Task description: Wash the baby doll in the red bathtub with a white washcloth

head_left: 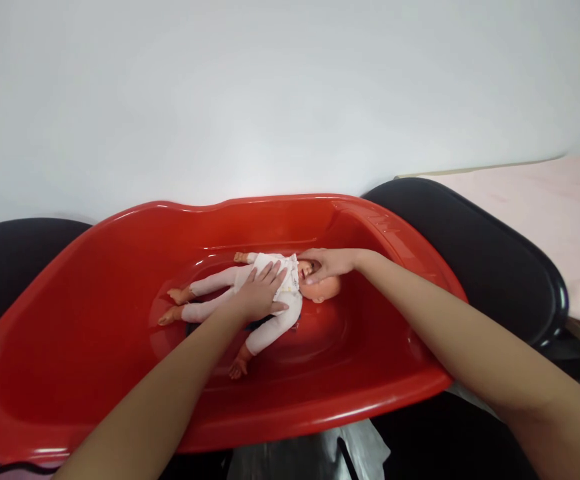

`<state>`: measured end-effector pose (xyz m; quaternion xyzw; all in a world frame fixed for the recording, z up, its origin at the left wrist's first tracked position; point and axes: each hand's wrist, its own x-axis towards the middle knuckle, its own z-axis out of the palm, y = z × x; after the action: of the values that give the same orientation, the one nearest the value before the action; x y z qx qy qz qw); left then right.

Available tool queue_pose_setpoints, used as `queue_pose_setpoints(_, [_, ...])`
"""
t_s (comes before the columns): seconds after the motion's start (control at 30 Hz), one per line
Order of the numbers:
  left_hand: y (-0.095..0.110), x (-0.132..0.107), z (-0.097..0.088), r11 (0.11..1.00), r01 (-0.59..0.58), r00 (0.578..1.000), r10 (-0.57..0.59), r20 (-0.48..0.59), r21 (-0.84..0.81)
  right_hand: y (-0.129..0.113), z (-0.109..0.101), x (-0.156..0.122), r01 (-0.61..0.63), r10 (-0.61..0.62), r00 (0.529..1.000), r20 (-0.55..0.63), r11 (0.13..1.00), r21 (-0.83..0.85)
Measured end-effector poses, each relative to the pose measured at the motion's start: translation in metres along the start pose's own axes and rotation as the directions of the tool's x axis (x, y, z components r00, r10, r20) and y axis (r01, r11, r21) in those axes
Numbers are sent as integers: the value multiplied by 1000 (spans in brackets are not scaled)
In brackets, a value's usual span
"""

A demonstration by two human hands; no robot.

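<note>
A baby doll (281,293) in white clothes lies on its back in a red plastic baby bathtub (95,320), head to the right and bare feet to the left. On its chest rests my left hand (261,293), open, with the fingers spread over the white top. My right hand (337,262) lies over the doll's face and forehead, thumb apart from the fingers, which are partly hidden at the far side of the head. A dark patch shows under the doll; I cannot make out what it is.
Black seats of chairs flank the tub, one at the left (25,267) and one at the right (475,253). Pink cloth (535,227) covers a surface at the far right. Behind stands a white wall (280,100). Grey plastic sheeting (295,460) shows below the tub's near rim.
</note>
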<state>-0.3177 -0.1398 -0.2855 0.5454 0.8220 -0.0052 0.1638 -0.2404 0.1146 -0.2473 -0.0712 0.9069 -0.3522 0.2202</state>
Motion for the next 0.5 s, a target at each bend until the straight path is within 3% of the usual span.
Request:
queue_pose_setpoints(0.13, [-4,2,2,997,73,997,-73,0,-24,-2,4,2,101,-102,995,19,993,54])
queue_pose_setpoints(0.3, [-20,0,-1,976,215,976,-214,34,-38,2,5,2,42,-45,999,29,995,95])
queue_pose_setpoints(0.5, [-50,-6,7,898,404,914,-404,33,-175,-3,2,-2,21,-24,999,22,994,112])
